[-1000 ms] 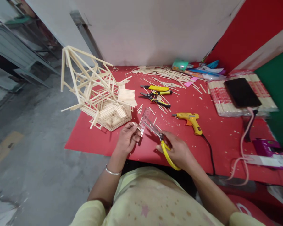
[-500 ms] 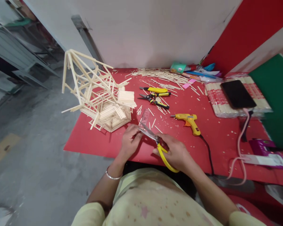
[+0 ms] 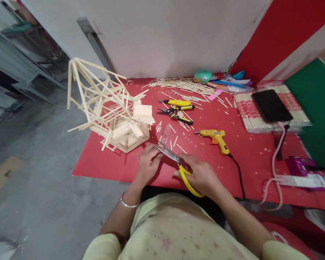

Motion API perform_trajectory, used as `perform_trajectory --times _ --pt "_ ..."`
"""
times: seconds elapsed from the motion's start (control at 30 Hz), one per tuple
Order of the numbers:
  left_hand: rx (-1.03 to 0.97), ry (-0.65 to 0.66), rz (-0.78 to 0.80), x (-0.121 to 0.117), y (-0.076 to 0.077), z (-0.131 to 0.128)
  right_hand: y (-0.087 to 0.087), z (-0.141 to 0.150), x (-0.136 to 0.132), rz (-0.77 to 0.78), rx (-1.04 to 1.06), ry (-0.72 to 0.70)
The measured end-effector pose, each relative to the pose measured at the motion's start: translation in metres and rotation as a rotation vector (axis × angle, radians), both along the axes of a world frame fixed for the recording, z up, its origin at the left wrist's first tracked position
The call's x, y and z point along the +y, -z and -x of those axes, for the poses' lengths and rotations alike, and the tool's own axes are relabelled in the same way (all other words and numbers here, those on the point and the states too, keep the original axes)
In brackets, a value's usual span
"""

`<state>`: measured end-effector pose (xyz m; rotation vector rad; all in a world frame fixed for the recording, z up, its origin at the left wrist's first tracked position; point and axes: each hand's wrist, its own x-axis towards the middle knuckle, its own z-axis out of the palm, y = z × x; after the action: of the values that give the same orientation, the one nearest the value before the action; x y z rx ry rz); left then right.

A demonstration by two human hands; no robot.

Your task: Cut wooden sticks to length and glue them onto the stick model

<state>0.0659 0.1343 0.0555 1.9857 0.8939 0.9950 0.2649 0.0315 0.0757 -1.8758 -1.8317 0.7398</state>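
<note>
My right hand [image 3: 202,172] grips a pair of scissors [image 3: 188,180] by their yellow handles. Their metal blades point left and stand slightly apart. At the blade tips is my left hand [image 3: 148,162], its thumb and fingers pinched together. Whatever is between those fingers is too small or hidden to make out. Beyond the left hand stands a framework of thin wooden sticks [image 3: 105,101] with a hexagonal stepped base and a tall pointed part. A pink ruler [image 3: 165,134] and several short cut sticks [image 3: 181,148] lie just past the blades.
A yellow glue gun [image 3: 215,138] with a black cord lies right of the scissors. Farther back are a yellow cutter knife [image 3: 180,103], black-and-yellow pliers [image 3: 178,117] and loose sticks [image 3: 178,86]. A phone [image 3: 272,105] rests on packed sticks [image 3: 247,113], its pink cable trailing forward.
The whole view has shifted slightly. Both hands and the scissors keep almost the same pose, and the objects on the table stay where they were.
</note>
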Motion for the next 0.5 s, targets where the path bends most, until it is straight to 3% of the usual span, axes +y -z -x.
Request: perform_trajectory --times 0.5 --pt "-0.096 0.018 0.036 -0.0006 0.0044 -0.0043 0.0081 -0.0027 -0.0022 -0.082 0.083 0.021"
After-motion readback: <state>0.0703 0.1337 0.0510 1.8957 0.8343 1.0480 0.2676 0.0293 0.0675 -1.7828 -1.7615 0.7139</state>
